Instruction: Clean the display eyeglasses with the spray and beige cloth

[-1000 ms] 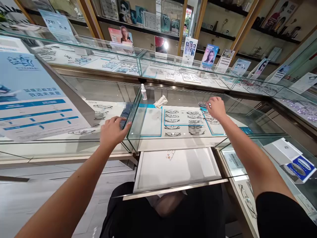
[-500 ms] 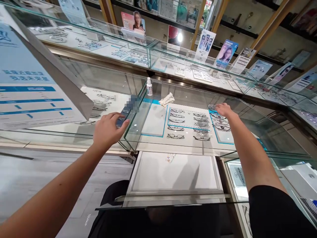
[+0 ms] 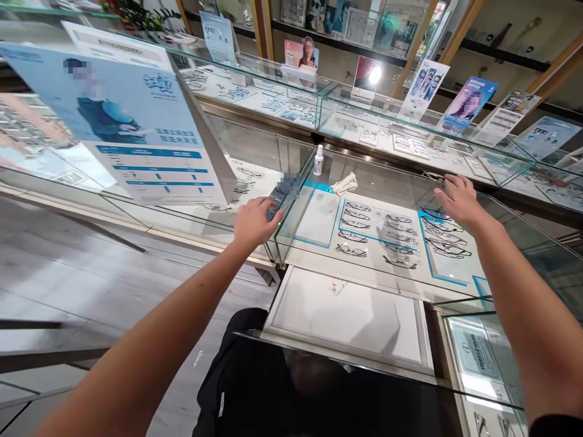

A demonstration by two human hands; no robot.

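Observation:
My left hand (image 3: 254, 222) lies on the glass counter top (image 3: 314, 243) at the corner of two display cases, its fingers curled over a dark flat object (image 3: 281, 194) that is blurred. Further right, my right hand (image 3: 457, 198) rests on the glass with its fingers stretched out. Its fingertips are next to a thin pair of glasses (image 3: 432, 176) lying on the glass. Under the glass, rows of eyeglass frames (image 3: 378, 222) sit on white trays with blue borders.
A small white spray bottle (image 3: 318, 160) and a crumpled cloth (image 3: 345, 182) sit at the back of the case. A white drawer tray (image 3: 355, 318) is pulled out toward me, with a small tag (image 3: 337, 286) on it. A large blue-and-white poster (image 3: 136, 139) stands at the left.
The view has swung to the left and tilted down. My right hand has opened and its fingers now stretch beside the glasses. My left hand stays on the dark object.

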